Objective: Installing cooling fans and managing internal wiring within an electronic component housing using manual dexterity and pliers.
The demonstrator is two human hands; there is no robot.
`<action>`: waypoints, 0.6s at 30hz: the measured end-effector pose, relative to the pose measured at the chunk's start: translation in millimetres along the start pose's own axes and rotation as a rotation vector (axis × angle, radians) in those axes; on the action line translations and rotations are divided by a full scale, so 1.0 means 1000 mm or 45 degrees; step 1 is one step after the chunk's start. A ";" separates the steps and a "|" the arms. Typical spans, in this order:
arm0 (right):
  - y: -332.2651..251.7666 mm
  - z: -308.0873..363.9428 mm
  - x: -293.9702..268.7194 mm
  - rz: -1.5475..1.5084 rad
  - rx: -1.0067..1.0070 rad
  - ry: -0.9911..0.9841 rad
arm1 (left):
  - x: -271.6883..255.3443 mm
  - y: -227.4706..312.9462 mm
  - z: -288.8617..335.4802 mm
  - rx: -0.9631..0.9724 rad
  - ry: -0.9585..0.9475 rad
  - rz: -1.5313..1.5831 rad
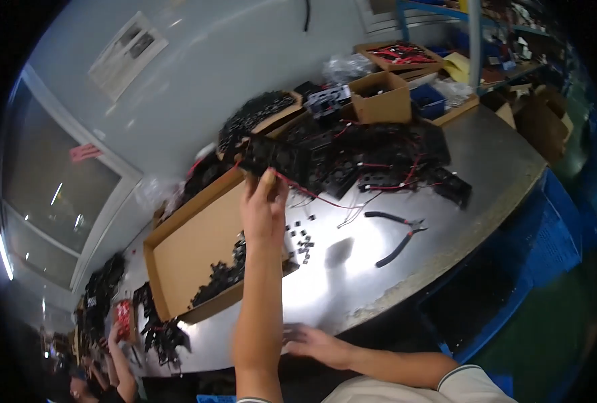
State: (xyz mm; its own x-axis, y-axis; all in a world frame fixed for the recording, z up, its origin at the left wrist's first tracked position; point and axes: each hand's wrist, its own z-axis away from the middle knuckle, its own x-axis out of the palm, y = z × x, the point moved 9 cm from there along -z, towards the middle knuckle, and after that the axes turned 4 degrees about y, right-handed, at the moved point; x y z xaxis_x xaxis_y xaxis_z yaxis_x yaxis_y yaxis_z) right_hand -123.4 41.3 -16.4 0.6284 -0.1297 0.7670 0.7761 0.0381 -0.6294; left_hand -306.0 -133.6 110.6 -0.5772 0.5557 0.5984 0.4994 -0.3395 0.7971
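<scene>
My left hand (pixel 265 201) is raised over the table's far side, fingers closed on the lower edge of a black plastic part (pixel 275 156). From that part a thin red wire (pixel 312 193) trails to the right. Against the pile behind, the part's outline is hard to make out. My right hand (pixel 318 346) rests low at the table's near edge, slightly blurred, its fingers apart and holding nothing. Several small black pieces (pixel 304 245) lie just right of my left forearm. Farther right, dark-handled pliers (pixel 409 234) lie with their handles spread.
A shallow cardboard tray (pixel 194 245) holds small black pieces, left of my arm. Wired black parts (pixel 386 158) are heaped at the back, near a cardboard box (pixel 382 97). Blue crates (pixel 540 248) stand right of the metal table (pixel 379 289). Another person (pixel 120 369) works at lower left.
</scene>
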 end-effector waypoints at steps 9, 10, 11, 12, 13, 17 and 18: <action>0.063 -0.011 0.019 0.410 0.217 -0.336 | -0.156 0.017 0.176 -0.069 0.442 0.281; 0.052 -0.008 0.011 0.357 0.128 -0.275 | -0.173 0.018 0.192 -0.058 0.530 0.248; 0.028 -0.008 0.000 0.755 0.066 -0.150 | -0.191 0.018 0.208 -0.046 0.563 0.257; 0.026 -0.006 -0.024 0.348 0.168 0.019 | -0.204 0.017 0.224 -0.038 0.584 0.282; 0.008 -0.008 -0.036 0.328 0.088 0.182 | -0.218 0.017 0.239 -0.024 0.611 0.304; -0.023 -0.030 -0.025 0.451 -0.202 0.342 | -0.226 0.003 0.271 -0.143 0.611 0.447; -0.018 -0.034 -0.019 0.437 -0.164 0.337 | -0.221 0.003 0.272 -0.125 0.539 0.405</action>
State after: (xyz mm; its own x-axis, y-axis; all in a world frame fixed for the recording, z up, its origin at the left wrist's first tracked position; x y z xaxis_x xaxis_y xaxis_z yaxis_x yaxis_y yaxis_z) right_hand -151.1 9.5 -23.2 0.7999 -0.3809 0.4637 0.5020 0.0014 -0.8649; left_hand -1.0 -50.9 -41.6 -0.6271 0.0663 0.7761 0.6413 -0.5217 0.5627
